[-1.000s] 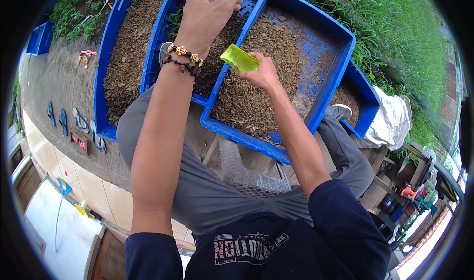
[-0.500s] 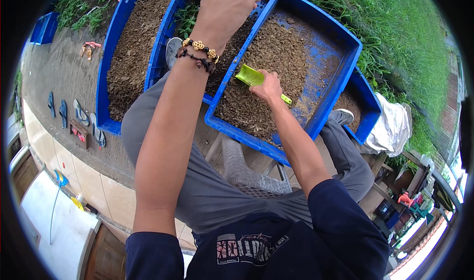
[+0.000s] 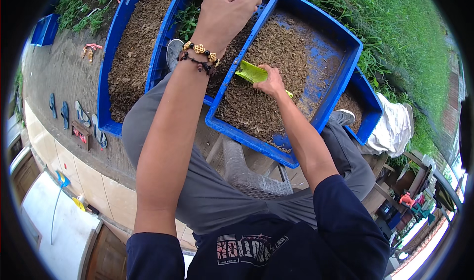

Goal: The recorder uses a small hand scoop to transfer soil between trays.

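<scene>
My right hand is wrapped round a lime-green hand scoop, whose open end points left over the tray's rim side. The scoop lies low over brown crumbly soil-like material in a blue plastic tray. Patches of the tray's blue floor show at its right. At the top, my left hand is raised near the tray's upper left corner with fingers curled; what they hold, if anything, is hidden. Two bracelets circle that wrist.
More blue trays with the same brown material stand to the left and at the right, under the grass edge. A grey chair is between my legs. Sandals lie on the concrete at left; a white sack lies at right.
My right hand and the scoop have shifted slightly right and nearer the tray floor's middle. My left hand has hardly moved.
</scene>
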A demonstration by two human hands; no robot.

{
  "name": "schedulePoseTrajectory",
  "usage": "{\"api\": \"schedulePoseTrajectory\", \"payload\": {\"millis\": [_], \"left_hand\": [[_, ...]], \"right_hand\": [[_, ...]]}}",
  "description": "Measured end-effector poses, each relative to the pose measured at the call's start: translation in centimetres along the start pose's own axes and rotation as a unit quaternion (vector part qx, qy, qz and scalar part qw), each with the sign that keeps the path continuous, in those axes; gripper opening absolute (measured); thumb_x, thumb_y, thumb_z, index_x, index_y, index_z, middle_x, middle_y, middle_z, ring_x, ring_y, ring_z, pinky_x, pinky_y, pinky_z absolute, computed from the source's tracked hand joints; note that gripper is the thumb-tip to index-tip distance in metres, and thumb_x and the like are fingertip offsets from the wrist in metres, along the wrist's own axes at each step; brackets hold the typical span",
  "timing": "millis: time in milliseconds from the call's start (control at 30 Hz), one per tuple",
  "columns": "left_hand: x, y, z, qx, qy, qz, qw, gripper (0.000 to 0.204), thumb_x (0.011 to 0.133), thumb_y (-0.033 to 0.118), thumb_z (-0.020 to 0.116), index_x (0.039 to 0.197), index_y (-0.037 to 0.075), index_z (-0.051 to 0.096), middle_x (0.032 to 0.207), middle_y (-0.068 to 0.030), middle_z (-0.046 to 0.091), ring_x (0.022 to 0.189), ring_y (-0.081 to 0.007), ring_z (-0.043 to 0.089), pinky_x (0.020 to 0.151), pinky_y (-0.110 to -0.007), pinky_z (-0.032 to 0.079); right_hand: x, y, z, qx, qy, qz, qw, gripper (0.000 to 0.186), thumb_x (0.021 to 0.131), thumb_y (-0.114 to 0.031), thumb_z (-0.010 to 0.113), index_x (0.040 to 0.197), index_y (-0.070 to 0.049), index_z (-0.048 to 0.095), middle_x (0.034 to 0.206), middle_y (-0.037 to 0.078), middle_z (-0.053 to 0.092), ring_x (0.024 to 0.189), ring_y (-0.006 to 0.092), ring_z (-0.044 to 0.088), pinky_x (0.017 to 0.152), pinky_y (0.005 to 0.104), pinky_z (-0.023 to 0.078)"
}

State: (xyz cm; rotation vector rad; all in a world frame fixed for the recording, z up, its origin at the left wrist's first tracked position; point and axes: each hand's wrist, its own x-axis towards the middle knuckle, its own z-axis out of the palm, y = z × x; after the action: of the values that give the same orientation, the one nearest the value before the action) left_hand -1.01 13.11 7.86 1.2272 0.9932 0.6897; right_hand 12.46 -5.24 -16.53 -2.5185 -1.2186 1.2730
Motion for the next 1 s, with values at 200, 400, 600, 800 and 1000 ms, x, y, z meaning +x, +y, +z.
{"api": "schedulePoseTrajectory", "payload": {"millis": [200, 400, 600, 800, 1000], "left_hand": [[-1.0, 1.0, -0.3, -0.003, -0.008, 0.004, 1.0, 0.016, 0.092, 0.008, 0.06, 0.103, -0.003, 0.065, 0.086, -0.0027, 0.066, 0.076, -0.0071, 0.06, 0.065, -0.019, 0.046], [-0.2, -0.4, -0.3, -0.01, 0.002, -0.005, 1.0, 0.016, 0.092, 0.008, 0.06, 0.102, -0.003, 0.064, 0.086, -0.0026, 0.066, 0.075, -0.0077, 0.06, 0.067, -0.02, 0.046], [-0.6, 0.1, -0.3, 0.001, 0.013, -0.001, 1.0, 0.016, 0.091, 0.008, 0.06, 0.102, -0.004, 0.064, 0.085, -0.0028, 0.066, 0.075, -0.0082, 0.06, 0.067, -0.02, 0.047], [0.0, -0.3, 0.4, 0.014, 0.002, -0.019, 1.0, 0.015, 0.092, 0.008, 0.06, 0.101, -0.002, 0.066, 0.084, -0.0023, 0.066, 0.074, -0.0079, 0.06, 0.066, -0.02, 0.047], [-0.5, -1.7, -0.5, 0.064, -0.024, 0.032, 0.997, 0.024, 0.093, 0.019, 0.062, 0.112, 0.009, 0.071, 0.106, -0.0012, 0.071, 0.094, -0.0072, 0.066, 0.085, -0.022, 0.05]], "right_hand": [[-2.3, -3.9, -2.1, -0.015, 0.015, 0.045, 0.999, 0.076, 0.062, -0.032, 0.085, 0.132, -0.026, 0.057, 0.125, 0.013, 0.052, 0.119, 0.033, 0.056, 0.1, 0.0465, 0.048], [-3.8, -7.9, -6.3, 0.001, 0.051, -0.001, 0.999, 0.078, 0.061, -0.04, 0.082, 0.132, -0.021, 0.057, 0.124, 0.012, 0.055, 0.117, 0.0329, 0.057, 0.1, 0.047, 0.048], [-1.5, -1.1, -6.7, 0.012, 0.084, 0.009, 0.996, 0.087, 0.06, -0.045, 0.081, 0.135, -0.011, 0.054, 0.127, 0.019, 0.057, 0.117, 0.0325, 0.057, 0.103, 0.0448, 0.046], [-4.7, 10.5, -2.5, 0.166, 0.146, 0.09, 0.971, 0.081, 0.062, -0.03, 0.085, 0.124, 0.002, 0.044, 0.112, 0.021, 0.059, 0.099, 0.0309, 0.063, 0.086, 0.0417, 0.056], [-9.3, 11.0, 2.0, 0.566, 0.187, 0.182, 0.782, 0.074, 0.072, -0.011, 0.083, 0.12, -0.002, 0.027, 0.09, 0.015, 0.063, 0.059, 0.0194, 0.063, 0.048, 0.0299, 0.053]]}}
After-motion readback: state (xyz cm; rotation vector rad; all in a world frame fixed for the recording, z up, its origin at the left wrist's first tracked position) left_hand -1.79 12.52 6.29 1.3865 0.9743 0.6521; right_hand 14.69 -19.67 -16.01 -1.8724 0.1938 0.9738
